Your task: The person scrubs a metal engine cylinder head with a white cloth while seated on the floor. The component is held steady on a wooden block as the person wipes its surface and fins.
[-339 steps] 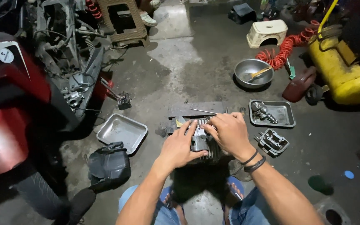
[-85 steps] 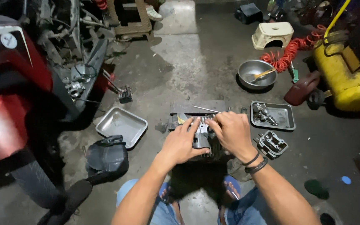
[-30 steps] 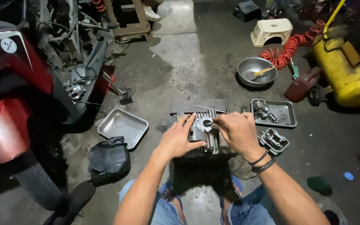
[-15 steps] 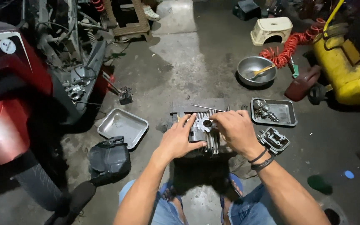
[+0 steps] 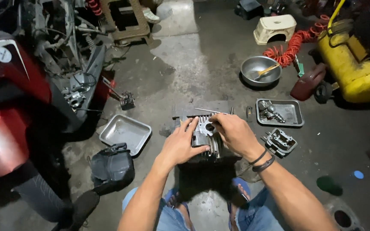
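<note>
Oil-stained concrete floor (image 5: 202, 64) of a dim workshop lies under everything. Between both hands sits a finned engine cylinder (image 5: 205, 139), resting on the floor just ahead of the person's knees. Left hand (image 5: 180, 144) clasps its near side, fingers curled over the top. Right hand (image 5: 235, 134) presses on the other side, fingertips pinched at a round port; whether they grip a small part, I cannot tell. Just right of the right hand lies a cylinder head (image 5: 280, 141), beyond it a tray (image 5: 294, 115) of parts. Left of the left hand sits a second tray (image 5: 125, 134). Farther right stands a yellow compressor (image 5: 356, 70).
</note>
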